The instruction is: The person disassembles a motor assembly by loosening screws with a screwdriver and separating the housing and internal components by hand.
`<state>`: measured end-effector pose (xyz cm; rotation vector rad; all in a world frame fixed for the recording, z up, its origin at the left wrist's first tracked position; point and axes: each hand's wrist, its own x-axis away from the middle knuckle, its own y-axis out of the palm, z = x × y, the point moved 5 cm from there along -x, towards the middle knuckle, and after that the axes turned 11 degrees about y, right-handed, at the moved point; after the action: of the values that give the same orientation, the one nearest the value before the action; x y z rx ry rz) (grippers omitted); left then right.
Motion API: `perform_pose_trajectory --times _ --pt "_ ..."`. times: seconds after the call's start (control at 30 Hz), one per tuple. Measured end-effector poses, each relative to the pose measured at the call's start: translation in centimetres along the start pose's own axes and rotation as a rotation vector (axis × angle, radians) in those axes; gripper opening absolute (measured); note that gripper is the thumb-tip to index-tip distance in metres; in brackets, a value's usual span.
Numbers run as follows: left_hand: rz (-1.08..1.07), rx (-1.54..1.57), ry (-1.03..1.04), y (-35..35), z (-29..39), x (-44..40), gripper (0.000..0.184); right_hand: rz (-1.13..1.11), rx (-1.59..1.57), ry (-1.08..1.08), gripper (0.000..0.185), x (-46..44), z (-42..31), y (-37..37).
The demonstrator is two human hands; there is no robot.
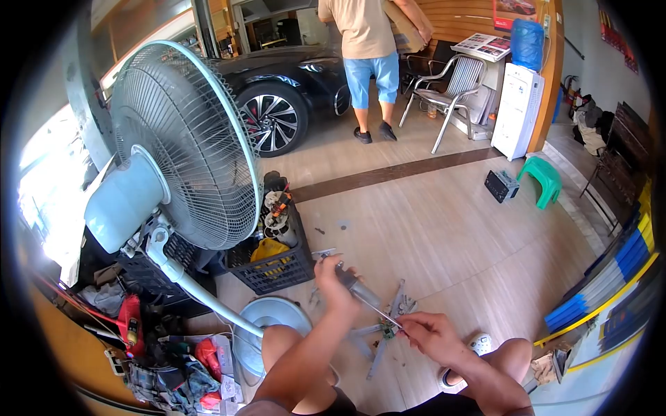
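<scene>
My left hand is wrapped round a grey cylindrical part that looks like a small motor. A thin metal rod runs from near this cylinder toward my right hand. The fingers of my right hand are pinched at the rod's lower end; what else they hold is hidden. Below, between my feet, flat grey metal bars lie spread like a star on the floor, with a small green piece near their middle. Small bits are scattered around them.
A standing fan rises at my left, its round base near my knee. A black crate holds parts. Farther off are a green stool, a boxy electronic unit, a metal chair, a car and a person carrying a box.
</scene>
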<state>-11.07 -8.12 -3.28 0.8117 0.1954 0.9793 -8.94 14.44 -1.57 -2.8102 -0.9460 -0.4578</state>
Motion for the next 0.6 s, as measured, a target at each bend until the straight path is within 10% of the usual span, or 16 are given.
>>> perform_pose_trajectory --times 0.47,0.6 --pt "0.028 0.077 -0.013 0.1 0.3 -1.3 0.027 0.07 -0.644 0.061 0.021 0.4 -0.2 0.4" --pt "0.03 0.049 0.009 0.0 0.5 -1.0 0.03 0.02 -0.306 0.116 0.02 0.6 -1.0 0.3"
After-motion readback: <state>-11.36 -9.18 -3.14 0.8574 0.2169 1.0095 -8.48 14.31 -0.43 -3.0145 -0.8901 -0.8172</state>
